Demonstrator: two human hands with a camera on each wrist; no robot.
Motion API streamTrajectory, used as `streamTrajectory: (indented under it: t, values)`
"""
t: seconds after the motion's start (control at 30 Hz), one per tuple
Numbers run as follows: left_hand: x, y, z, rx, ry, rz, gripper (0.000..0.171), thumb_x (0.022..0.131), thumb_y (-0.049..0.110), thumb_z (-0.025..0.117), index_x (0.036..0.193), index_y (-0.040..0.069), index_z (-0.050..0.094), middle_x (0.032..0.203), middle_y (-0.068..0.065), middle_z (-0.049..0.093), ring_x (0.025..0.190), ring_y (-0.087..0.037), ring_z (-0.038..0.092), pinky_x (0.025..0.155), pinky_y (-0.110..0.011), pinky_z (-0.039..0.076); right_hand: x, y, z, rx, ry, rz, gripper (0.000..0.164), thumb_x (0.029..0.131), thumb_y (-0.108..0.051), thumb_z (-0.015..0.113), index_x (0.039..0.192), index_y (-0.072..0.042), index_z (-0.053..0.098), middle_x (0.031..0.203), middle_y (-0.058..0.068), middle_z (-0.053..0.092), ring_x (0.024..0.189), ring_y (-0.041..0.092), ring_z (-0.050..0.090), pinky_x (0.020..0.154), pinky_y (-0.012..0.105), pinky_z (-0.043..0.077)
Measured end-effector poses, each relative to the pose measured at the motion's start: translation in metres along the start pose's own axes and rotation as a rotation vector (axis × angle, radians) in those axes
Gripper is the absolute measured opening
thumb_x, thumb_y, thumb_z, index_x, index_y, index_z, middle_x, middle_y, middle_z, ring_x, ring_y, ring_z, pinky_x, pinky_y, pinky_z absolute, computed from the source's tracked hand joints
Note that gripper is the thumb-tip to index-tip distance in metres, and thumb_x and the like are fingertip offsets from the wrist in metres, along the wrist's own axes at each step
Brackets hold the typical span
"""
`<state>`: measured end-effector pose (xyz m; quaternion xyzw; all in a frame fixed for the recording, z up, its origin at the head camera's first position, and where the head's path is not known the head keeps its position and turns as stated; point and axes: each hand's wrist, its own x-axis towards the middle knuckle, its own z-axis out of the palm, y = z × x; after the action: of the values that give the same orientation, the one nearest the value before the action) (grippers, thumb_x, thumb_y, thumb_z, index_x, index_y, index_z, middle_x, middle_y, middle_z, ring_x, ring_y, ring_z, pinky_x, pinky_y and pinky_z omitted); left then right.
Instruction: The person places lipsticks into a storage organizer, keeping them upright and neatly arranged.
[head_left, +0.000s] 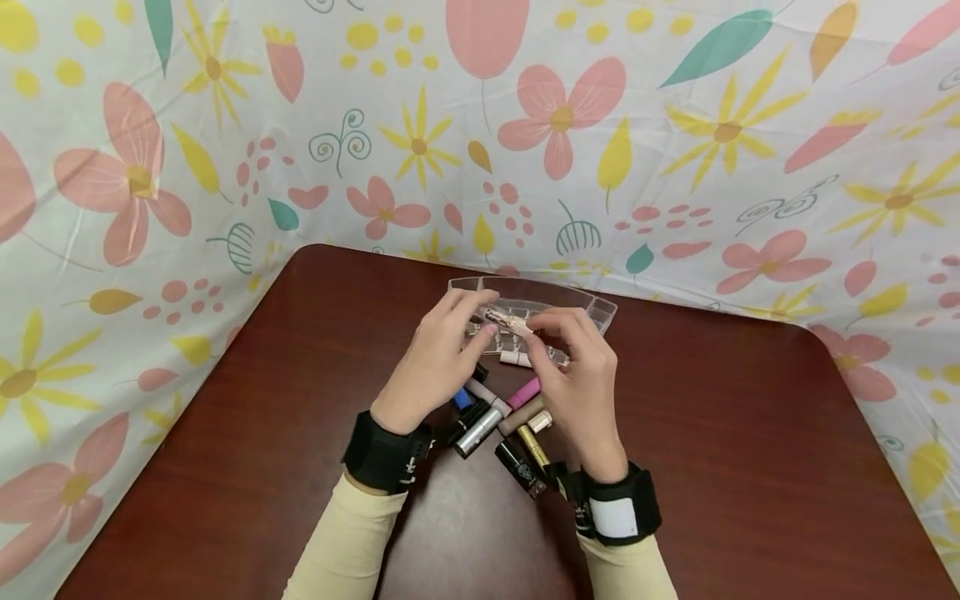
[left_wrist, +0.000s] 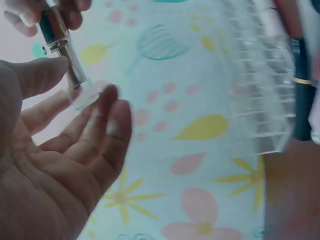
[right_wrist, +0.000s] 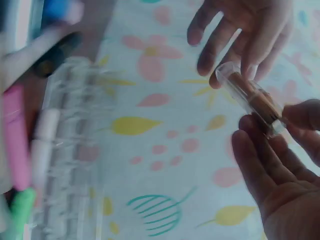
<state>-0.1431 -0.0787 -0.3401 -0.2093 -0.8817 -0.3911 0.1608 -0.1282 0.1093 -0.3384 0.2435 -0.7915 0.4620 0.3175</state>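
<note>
Table [head_left: 750, 450]: tray [head_left: 536, 289], contents unclear; left hand [head_left: 432, 360], right hand [head_left: 583, 379] hold tube [head_left: 507, 320].

A white cloth [head_left: 315, 92] rises past the far edge of the dark reddish-brown table [head_left: 750, 450] and runs down along its left and right sides too, cheerfully printed with pink blossoms [head_left: 561, 119], spiky yellow flowers [head_left: 726, 132] and teal leaves [head_left: 717, 47]. The tabletop's far corners are rounded, and a pale sheen shows toward the near edge.
</note>
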Motion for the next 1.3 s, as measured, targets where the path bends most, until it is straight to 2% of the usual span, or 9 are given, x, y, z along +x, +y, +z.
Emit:
streamTrajectory:
  t: [0.1,0.37,0.47,0.6,0.7,0.8,1.07,1.2,1.3]
  values:
    - [-0.001,0.01,-0.01,-0.077,0.067,0.075,0.037,0.102,0.018,0.061,0.139,0.014,0.059,0.131,-0.005,0.057,0.102,-0.019,0.062,0.077,-0.03,0.052,0.002,-0.011,-0.009,0.114,-0.024,0.044,0.018,0.088,0.007,0.072,0.104,0.001,0.07,0.105,0.011,0.067,0.092,0.016,0.067,0.084,0.018,0.056]
    - [-0.009,0.042,-0.026,-0.114,0.177,0.252,0.041,0.1,0.01,0.064,0.14,0.01,0.06,0.139,-0.008,0.056,0.122,-0.016,0.058,0.087,-0.028,0.051,0.006,-0.034,-0.028,0.381,-0.138,0.208,0.037,0.087,0.014,0.068,0.122,0.002,0.064,0.115,0.008,0.065,0.096,0.01,0.066,0.079,0.019,0.056]
    - [-0.011,0.054,-0.029,-0.114,0.178,0.324,0.047,0.096,0.004,0.064,0.143,0.008,0.057,0.141,-0.01,0.057,0.126,-0.019,0.057,0.096,-0.029,0.05,0.007,-0.039,-0.035,0.488,-0.2,0.282,0.044,0.086,0.015,0.066,0.129,0.003,0.06,0.117,0.006,0.066,0.096,0.013,0.065,0.077,0.019,0.056]
    - [-0.014,0.064,-0.029,-0.094,0.105,0.416,0.069,0.085,-0.005,0.063,0.151,0.002,0.045,0.149,-0.013,0.051,0.133,-0.024,0.051,0.111,-0.036,0.042,0.007,-0.046,-0.043,0.576,-0.268,0.375,0.055,0.088,0.014,0.066,0.138,-0.001,0.054,0.118,0.006,0.065,0.1,0.015,0.068,0.083,0.023,0.058]
    - [-0.015,0.067,-0.027,-0.06,0.023,0.442,0.085,0.078,-0.004,0.066,0.157,0.0,0.033,0.156,-0.015,0.041,0.139,-0.025,0.044,0.118,-0.04,0.035,0.007,-0.05,-0.047,0.596,-0.268,0.425,0.06,0.088,0.013,0.067,0.143,-0.005,0.052,0.118,0.006,0.066,0.099,0.016,0.071,0.083,0.024,0.058]
    - [-0.016,0.068,-0.024,-0.025,-0.015,0.441,0.094,0.076,-0.002,0.071,0.159,0.0,0.027,0.157,-0.016,0.036,0.14,-0.026,0.04,0.117,-0.038,0.036,0.006,-0.052,-0.049,0.614,-0.264,0.442,0.063,0.088,0.014,0.066,0.145,-0.007,0.05,0.116,0.008,0.066,0.096,0.016,0.072,0.077,0.024,0.059]
    - [-0.013,0.067,-0.018,-0.019,0.027,0.464,0.088,0.07,-0.006,0.069,0.152,0.004,0.041,0.152,-0.012,0.042,0.136,-0.024,0.043,0.107,-0.031,0.042,0.007,-0.05,-0.051,0.586,-0.211,0.489,0.055,0.091,0.009,0.065,0.142,-0.008,0.052,0.121,0.004,0.066,0.106,0.015,0.067,0.088,0.022,0.055]
    - [-0.012,0.066,-0.016,0.043,0.038,0.465,0.093,0.072,0.008,0.085,0.153,0.006,0.04,0.149,-0.013,0.043,0.13,-0.026,0.045,0.106,-0.032,0.042,0.009,-0.048,-0.052,0.58,-0.163,0.506,0.052,0.091,0.007,0.068,0.139,-0.008,0.056,0.115,0.003,0.067,0.1,0.016,0.066,0.085,0.022,0.054]
    - [-0.011,0.066,-0.014,0.097,0.048,0.482,0.094,0.073,0.016,0.088,0.154,0.005,0.041,0.145,-0.012,0.046,0.124,-0.025,0.048,0.106,-0.034,0.042,0.009,-0.046,-0.052,0.531,-0.131,0.51,0.048,0.09,0.004,0.071,0.135,-0.008,0.06,0.11,0.002,0.066,0.096,0.017,0.062,0.084,0.023,0.052]
